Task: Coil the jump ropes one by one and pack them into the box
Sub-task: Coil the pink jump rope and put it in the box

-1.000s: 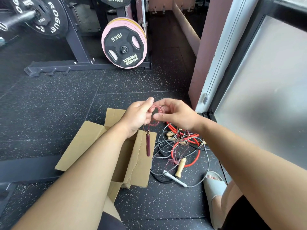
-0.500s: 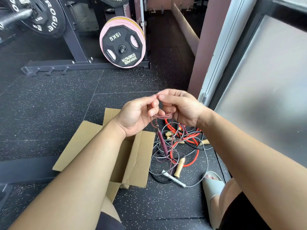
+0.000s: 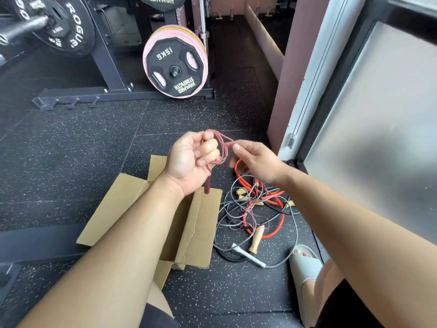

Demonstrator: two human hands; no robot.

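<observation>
Grip first, head view: left hand [image 3: 191,162] was curled round a small coil of the maroon jump rope [image 3: 223,150], fingers folded over the loops, palm toward the cam. One maroon handle [image 3: 207,185] hung straight down from that fist, its tip in front of a box flap. Right hand [image 3: 255,162] pinched a strand of the same rope btw thumb & forefinger, just right of the coil. Both hands were held up off the floor [image 3: 71,162], near each other but apart.

Cardboard box [image 3: 198,223] lay open on the floor under the left forearm, flaps spread out. Its inside was mostly hidden by the arm, so contents couldn't be told.

Just right of the box sat the rope pile [image 3: 231,209]: a red rope [image 3: 272,192] tangled w/ grey & black cords, thin maroon strands lying across it. A wooden handle [image 3: 256,237] and a white handle [image 3: 248,255] lay at the pile's near edge. A foot in a pale sandal [image 3: 305,263] rested on the floor near the pile, to its right.

Far back, a pink-rimmed 15KG plate [image 3: 175,65] hung approx upright on a black rack [image 3: 106,65].
</observation>
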